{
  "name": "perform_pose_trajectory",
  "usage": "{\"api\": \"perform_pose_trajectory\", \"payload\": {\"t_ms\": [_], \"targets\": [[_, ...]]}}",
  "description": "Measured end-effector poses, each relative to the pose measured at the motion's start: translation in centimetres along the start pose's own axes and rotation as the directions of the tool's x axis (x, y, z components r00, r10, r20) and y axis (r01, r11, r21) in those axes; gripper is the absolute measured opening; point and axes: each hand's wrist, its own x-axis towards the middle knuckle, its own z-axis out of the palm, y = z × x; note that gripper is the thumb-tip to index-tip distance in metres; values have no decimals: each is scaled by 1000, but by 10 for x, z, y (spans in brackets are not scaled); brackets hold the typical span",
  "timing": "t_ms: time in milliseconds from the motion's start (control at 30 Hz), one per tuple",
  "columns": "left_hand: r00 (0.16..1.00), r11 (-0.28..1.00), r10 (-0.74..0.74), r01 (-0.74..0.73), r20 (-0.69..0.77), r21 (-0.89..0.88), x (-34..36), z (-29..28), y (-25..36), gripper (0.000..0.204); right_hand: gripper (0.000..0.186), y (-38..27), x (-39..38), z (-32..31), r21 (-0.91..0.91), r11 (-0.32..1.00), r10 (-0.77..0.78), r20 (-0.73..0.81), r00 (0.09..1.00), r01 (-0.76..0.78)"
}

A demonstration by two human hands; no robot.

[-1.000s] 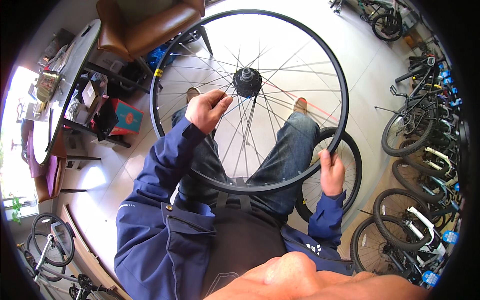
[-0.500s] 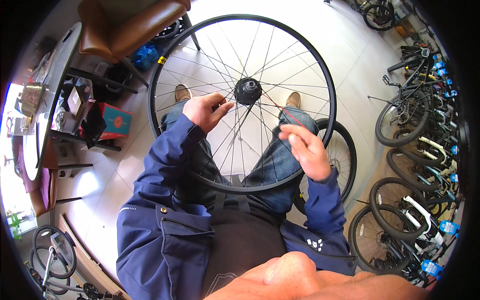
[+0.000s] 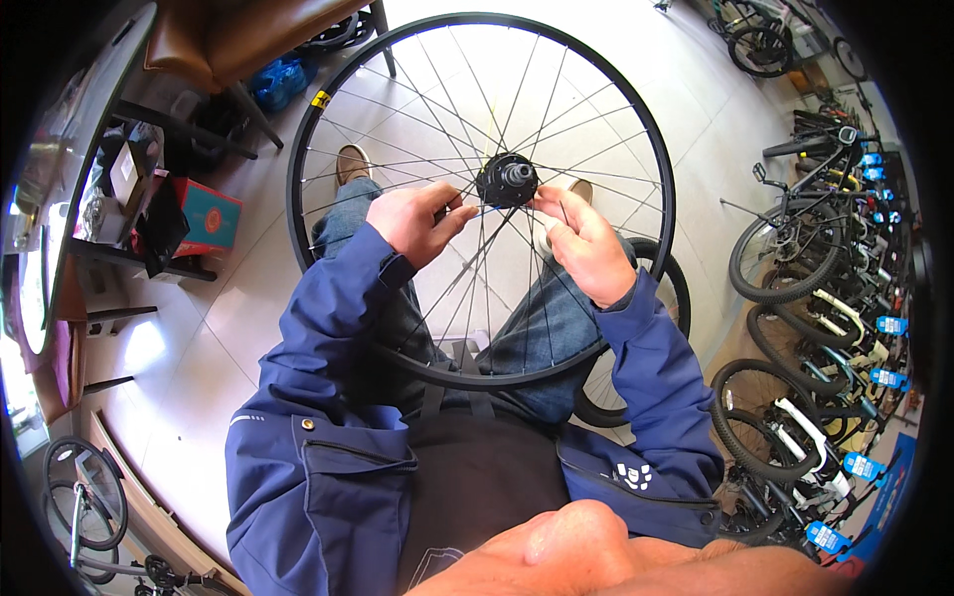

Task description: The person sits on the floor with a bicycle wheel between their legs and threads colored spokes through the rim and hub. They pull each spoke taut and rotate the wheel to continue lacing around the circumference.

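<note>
A bicycle wheel with a black rim (image 3: 668, 169) and no tyre rests across my lap, its thin dark spokes running in to a black hub (image 3: 508, 181). My left hand (image 3: 417, 221) is closed in a pinch just left of the hub, thumb and fingertips on a spoke. On the hub's right side, my right hand (image 3: 588, 248) is also closed, fingertips close against the hub flange. A thin dark line shows between its thumb and fingers; what it grips is too small to make out. Several spokes bunch together below the hub.
A second wheel with a tyre (image 3: 680, 288) stands by my right leg. Bicycles (image 3: 785, 248) crowd the right side. On the left are a table (image 3: 104, 89), a brown leather chair (image 3: 234, 40) and a red and blue box (image 3: 209, 217). More bicycles (image 3: 84, 507) stand lower left.
My right hand has moved up and left to the hub from beside a thin red line, which no longer shows clearly. The left hand stays pinched near the hub. The view has shifted slightly.
</note>
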Motion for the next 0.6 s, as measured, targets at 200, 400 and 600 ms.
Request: {"api": "perform_pose_trajectory", "payload": {"t_ms": [200, 400, 600], "targets": [[999, 1000, -28, 28, 21, 3, -2, 0, 2, 26, 34, 0, 11, 0, 38, 998, 56, -15, 998, -56], [999, 1000, -28, 28, 38, 0, -2, -1, 3, 26, 35, 6, 21, -12, -174, 984, -23, 75, 997, 35], [999, 1000, -18, 18, 32, 5, -4, -2, 3, 27, 41, 8, 15, -14, -308, 943, -105, 97, 990, 130]]}}
